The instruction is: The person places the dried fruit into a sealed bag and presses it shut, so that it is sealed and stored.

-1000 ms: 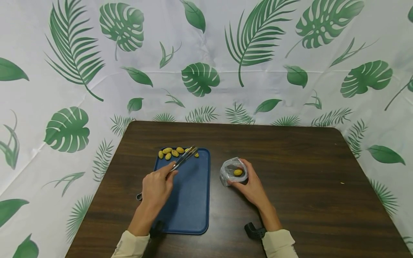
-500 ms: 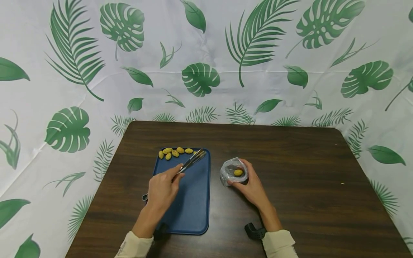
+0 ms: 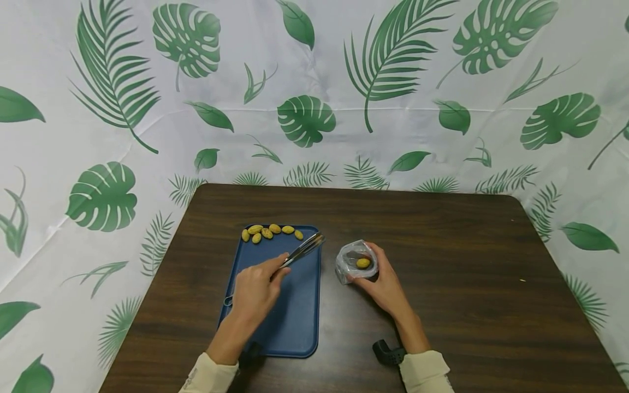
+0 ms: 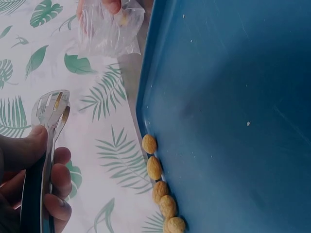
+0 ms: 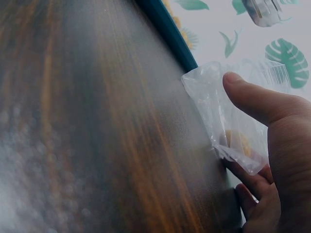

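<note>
The tongs [image 4: 48,111] are smooth, shiny metal; the bag [image 5: 209,104] is thin, clear plastic, crinkled and glossy. The tray [image 3: 295,305] looks like smooth, hard plastic with scratches and a low sheen. Nut-like pieces [image 4: 154,167] look matt and rough. The surface [image 3: 452,284] has a smooth, wood-grain finish; the creased backdrop [image 3: 314,71] resembles printed cloth.

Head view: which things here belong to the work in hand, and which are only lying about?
Likely in the work:
tongs in the left hand
plastic bag in the right hand
yellow nut-like pieces, one in the bag
blue tray

Likely not:
pale scrap on the table
leaf-print cloth
</note>
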`<state>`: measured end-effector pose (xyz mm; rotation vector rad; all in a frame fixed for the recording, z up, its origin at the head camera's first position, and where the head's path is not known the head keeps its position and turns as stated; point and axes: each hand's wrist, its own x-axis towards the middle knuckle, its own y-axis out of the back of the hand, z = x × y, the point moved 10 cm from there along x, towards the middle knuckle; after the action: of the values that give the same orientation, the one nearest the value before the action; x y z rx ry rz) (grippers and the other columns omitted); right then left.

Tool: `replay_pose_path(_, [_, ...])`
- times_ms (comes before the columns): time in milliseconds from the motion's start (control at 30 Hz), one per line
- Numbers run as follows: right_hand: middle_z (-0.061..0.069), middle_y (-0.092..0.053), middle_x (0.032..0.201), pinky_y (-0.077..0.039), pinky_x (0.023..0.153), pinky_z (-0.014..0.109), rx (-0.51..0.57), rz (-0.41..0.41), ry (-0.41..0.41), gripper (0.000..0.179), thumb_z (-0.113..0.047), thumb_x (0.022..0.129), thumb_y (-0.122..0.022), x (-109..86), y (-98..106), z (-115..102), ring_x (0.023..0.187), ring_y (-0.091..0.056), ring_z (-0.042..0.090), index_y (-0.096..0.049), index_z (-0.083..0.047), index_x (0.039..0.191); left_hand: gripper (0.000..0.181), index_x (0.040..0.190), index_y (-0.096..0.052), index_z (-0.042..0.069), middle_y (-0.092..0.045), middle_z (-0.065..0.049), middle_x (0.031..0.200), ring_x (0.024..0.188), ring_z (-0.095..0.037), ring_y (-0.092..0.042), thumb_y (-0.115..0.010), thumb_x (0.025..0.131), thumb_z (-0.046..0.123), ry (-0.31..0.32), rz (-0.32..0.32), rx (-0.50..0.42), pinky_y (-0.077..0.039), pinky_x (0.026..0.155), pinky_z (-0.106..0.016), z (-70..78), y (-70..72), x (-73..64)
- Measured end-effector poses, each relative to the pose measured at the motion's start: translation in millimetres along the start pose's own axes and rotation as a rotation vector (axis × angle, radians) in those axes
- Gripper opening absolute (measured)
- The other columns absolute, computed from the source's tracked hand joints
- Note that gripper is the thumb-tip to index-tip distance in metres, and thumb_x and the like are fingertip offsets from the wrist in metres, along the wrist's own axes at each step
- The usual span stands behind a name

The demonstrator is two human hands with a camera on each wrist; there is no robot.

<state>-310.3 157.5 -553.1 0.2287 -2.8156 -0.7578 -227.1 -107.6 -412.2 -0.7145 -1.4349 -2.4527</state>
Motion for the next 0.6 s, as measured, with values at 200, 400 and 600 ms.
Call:
replay_pose_path(200, [-0.005,-0.046,0.134,-0.035,0.099,0.053,0.004,0.002,0.0,0.087,-0.048,0.07,-0.079,0.8,0,0,0.121,-0.046,0.019,-0.028,-0.041,0.141,0.029,0.108,-0.073,0.012,-0.074,-0.002,0.091,0.054,-0.005,-0.055,-0.075,0.08,0.019,-0.022,0.003,-0.014,-0.042,0.046,-0.022,4.8,-1.8,-0.5])
replay_pose_path(400, [-0.005,-0.045,0.135,-0.034,0.099,0.054,0.004,-0.001,0.002,0.087,-0.047,0.071,-0.079,0.9,1,0,0.121,-0.045,0.019,-0.028,-0.041,0.141,0.029,0.108,-0.073,0.012,-0.074,-0.002,0.091,0.058,-0.007,-0.062,-0.076,0.08,0.019,-0.054,0.007,-0.034,-0.047,0.048,-0.025,11.0,-4.1,0.1])
replay_pose_path(600, [-0.006,-0.044,0.135,-0.034,0.101,0.053,0.002,-0.004,-0.015,0.087,-0.047,0.07,-0.079,0.3,0,2,0.122,-0.044,0.017,-0.028,-0.043,0.14,0.029,0.109,-0.073,0.013,-0.074,0.0,0.091,0.059,-0.007,-0.063,-0.074,0.081,0.022,-0.078,-0.022,-0.037,-0.048,0.049,-0.024,18.0,-11.7,0.7])
